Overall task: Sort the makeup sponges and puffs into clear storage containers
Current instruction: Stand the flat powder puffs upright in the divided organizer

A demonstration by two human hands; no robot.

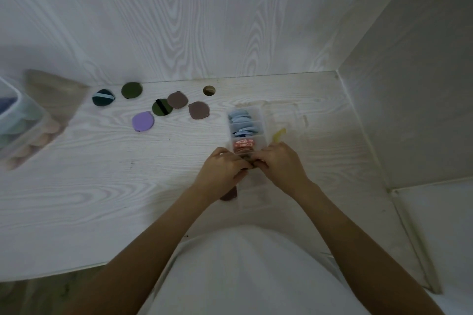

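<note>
A clear divided container (258,120) stands on the white desk, holding light blue puffs (239,116) in its far sections and pink-red puffs (243,145) nearer me. My left hand (222,169) and my right hand (280,163) meet over a nearer section, fingers curled round a dark puff (252,160) that is mostly hidden. A mauve puff (229,195) lies beside the container under my left wrist. Loose on the desk lie a purple puff (143,122), two mauve puffs (199,110), two olive puffs (162,107) and a dark teal puff (103,97).
A second clear container (23,133) with blue, green and peach sponges stands at the far left, blurred. A yellow item (279,134) lies right of the divided container. A cable hole (209,90) is in the desk near the back wall. A side wall closes the right.
</note>
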